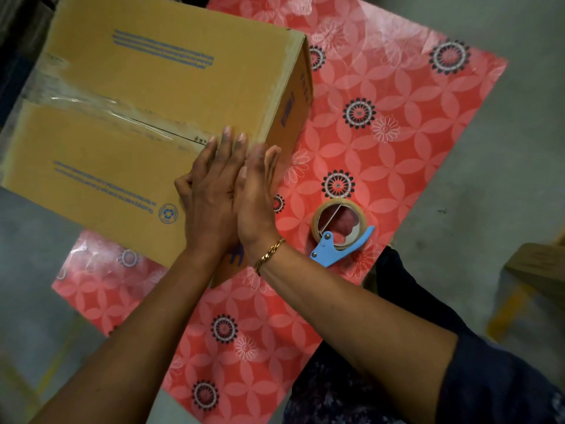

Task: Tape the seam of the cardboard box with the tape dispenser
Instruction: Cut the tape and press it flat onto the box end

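Pressing glossy tape (pixel 101 102) onto matte cardboard box (pixel 146 87).

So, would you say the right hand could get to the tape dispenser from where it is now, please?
Probably yes. The right hand lies flat on the cardboard box by the seam, holding nothing, and the tape dispenser sits just to its right on the red patterned mat with nothing between them.
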The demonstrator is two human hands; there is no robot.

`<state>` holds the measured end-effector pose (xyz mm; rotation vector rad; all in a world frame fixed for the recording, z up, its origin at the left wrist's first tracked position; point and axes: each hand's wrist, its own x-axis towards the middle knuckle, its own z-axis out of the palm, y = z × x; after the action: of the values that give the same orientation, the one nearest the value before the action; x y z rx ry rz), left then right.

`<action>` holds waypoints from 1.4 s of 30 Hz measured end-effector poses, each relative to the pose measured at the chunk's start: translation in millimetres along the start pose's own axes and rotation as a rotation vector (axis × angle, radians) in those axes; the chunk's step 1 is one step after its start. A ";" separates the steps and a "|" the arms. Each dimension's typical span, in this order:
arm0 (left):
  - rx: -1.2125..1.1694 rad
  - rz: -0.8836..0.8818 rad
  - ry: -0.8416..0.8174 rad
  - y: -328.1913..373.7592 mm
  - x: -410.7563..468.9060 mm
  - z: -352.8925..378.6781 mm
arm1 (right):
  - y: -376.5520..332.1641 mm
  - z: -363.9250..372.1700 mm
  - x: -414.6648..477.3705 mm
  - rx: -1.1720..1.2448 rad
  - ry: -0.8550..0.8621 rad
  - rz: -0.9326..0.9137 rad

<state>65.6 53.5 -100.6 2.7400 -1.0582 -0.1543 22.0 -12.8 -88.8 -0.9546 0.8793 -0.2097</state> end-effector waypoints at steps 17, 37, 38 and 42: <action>-0.051 -0.127 0.075 8.7 12.9 1.0 | 6.1 3.4 64.1 -0.119 0.143 0.009; -0.087 -0.123 0.090 7.3 12.3 0.7 | 4.3 6.9 96.4 -0.101 0.231 0.105; -0.078 -0.121 0.091 7.7 11.6 0.8 | 7.0 4.6 98.9 -0.111 0.234 0.064; -0.060 -0.120 0.086 7.6 12.5 2.1 | 17.5 2.0 106.1 -0.079 0.251 -0.012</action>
<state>69.5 39.4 -101.3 2.7300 -0.8537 -0.0836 88.4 -56.1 -161.3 -1.0210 1.1193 -0.3119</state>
